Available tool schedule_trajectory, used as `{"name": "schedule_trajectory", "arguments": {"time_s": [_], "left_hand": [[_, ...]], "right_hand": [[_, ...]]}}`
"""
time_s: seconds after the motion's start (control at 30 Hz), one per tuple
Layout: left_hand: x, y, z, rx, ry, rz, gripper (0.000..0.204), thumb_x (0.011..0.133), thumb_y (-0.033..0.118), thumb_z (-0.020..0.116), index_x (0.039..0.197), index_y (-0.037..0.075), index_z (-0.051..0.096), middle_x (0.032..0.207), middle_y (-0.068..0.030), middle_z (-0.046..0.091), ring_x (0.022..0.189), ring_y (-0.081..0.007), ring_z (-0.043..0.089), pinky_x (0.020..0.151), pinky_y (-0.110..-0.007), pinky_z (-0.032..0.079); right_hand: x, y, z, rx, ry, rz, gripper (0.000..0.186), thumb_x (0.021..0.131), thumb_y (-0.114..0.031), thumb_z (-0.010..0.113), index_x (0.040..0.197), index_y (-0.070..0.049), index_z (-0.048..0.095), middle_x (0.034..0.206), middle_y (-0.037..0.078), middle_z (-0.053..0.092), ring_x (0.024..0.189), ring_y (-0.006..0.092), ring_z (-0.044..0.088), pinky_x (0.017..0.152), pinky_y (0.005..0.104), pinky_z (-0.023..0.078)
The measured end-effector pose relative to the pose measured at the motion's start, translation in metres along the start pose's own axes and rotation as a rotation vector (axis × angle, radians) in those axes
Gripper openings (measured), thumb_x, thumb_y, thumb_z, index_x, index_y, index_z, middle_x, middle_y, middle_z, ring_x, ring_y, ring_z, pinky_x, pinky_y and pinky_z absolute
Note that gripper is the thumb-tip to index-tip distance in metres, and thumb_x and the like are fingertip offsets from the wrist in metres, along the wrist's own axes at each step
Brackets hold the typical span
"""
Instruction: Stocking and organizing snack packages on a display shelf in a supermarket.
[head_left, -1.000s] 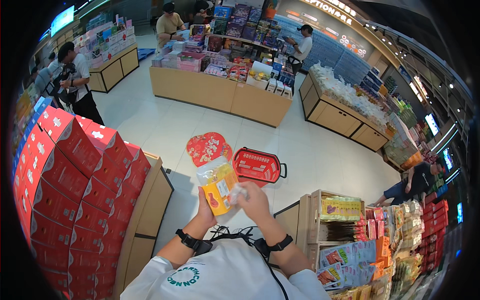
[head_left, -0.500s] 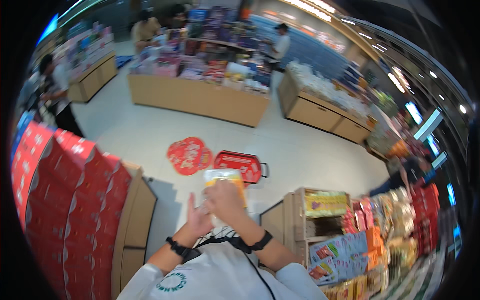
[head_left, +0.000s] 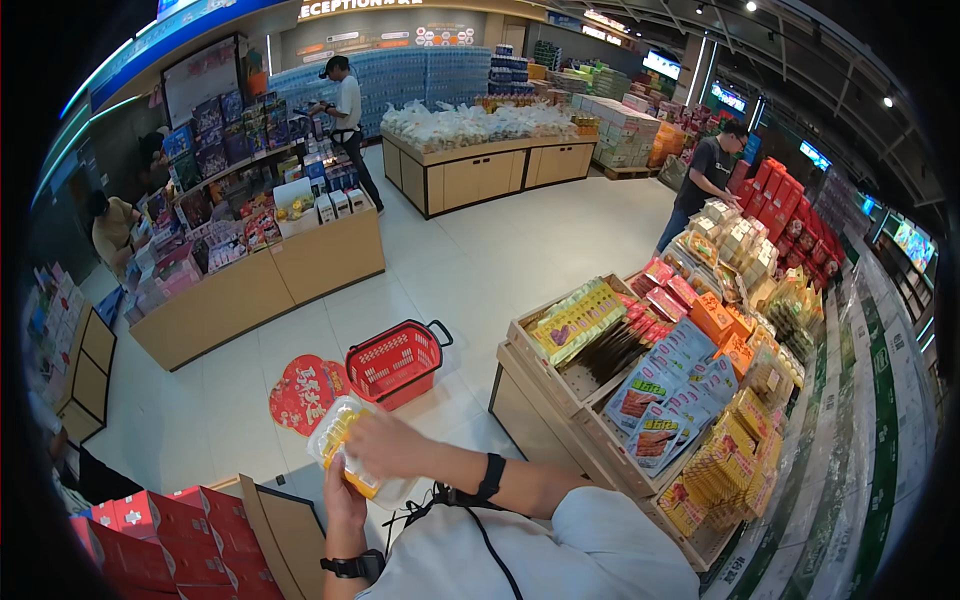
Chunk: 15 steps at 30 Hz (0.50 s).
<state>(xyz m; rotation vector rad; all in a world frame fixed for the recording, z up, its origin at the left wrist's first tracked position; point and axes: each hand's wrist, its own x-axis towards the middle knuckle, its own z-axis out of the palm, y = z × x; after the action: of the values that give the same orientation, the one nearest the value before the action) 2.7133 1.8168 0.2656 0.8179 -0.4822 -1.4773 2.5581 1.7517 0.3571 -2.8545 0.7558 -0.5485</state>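
A clear plastic pack (head_left: 333,428) with yellow contents is held tilted before my body. My left hand (head_left: 345,493) grips its lower edge from the near side, with part of the fingers hidden behind the pack. Across the pack's right part lies my right hand (head_left: 382,446), slightly blurred, its fingers curled down against it. What the fingertips touch is hard to make out. Beyond the pack, a red shopping basket (head_left: 395,362) with a black handle stands on the floor, beside a red floor sticker (head_left: 305,395).
A wooden display stand (head_left: 535,405) with snack packets rises at my right. Stacked red boxes (head_left: 175,535) are near left. Farther off are a goods counter (head_left: 260,300) and a bin of bagged goods (head_left: 480,130). A person (head_left: 705,170) leans over the right-hand display.
My view has turned to the right. My left hand, earlier with fingers stretched beside the pack, now grips its edge. My right hand stays on the pack.
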Motion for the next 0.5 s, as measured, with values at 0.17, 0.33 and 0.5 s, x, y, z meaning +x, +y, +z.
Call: {"name": "schedule_trajectory", "arguments": {"time_s": [0.17, 0.33, 0.5], "left_hand": [[-0.01, 0.009, 0.017, -0.183, -0.025, 0.029, 0.057, 0.093, 0.039, 0.047, 0.135, 0.001, 0.039, 0.133, -0.0139, 0.049, 0.122, -0.0278, 0.049, 0.102, -0.042, 0.04], [-0.014, 0.017, 0.011, -0.094, -0.157, -0.001, 0.066, 0.088, 0.049, 0.048, 0.133, 0.002, 0.043, 0.128, -0.0169, 0.054, 0.112, -0.0298, 0.057, 0.097, -0.044, 0.046], [-0.016, 0.016, 0.014, -0.063, -0.237, -0.084, 0.071, 0.079, 0.044, 0.065, 0.13, -0.002, 0.045, 0.123, -0.0166, 0.058, 0.109, -0.028, 0.06, 0.095, -0.04, 0.049]], "right_hand": [[-0.03, 0.038, -0.006, 0.499, 0.342, 0.335, 0.023, 0.074, -0.011, 0.06, 0.096, -0.005, 0.055, 0.091, 0.011, 0.057, 0.082, 0.0258, 0.058, 0.074, 0.0363, 0.046], [-0.048, 0.028, 0.003, 0.925, 0.203, 0.362, 0.023, 0.075, 0.0, 0.053, 0.097, -0.004, 0.049, 0.084, 0.006, 0.05, 0.077, 0.0132, 0.051, 0.07, 0.0269, 0.044], [-0.034, 0.032, -0.01, 0.939, 0.445, 0.407, 0.022, 0.077, 0.002, 0.05, 0.098, -0.004, 0.051, 0.086, 0.004, 0.052, 0.076, 0.0101, 0.05, 0.068, 0.0254, 0.043]]}}
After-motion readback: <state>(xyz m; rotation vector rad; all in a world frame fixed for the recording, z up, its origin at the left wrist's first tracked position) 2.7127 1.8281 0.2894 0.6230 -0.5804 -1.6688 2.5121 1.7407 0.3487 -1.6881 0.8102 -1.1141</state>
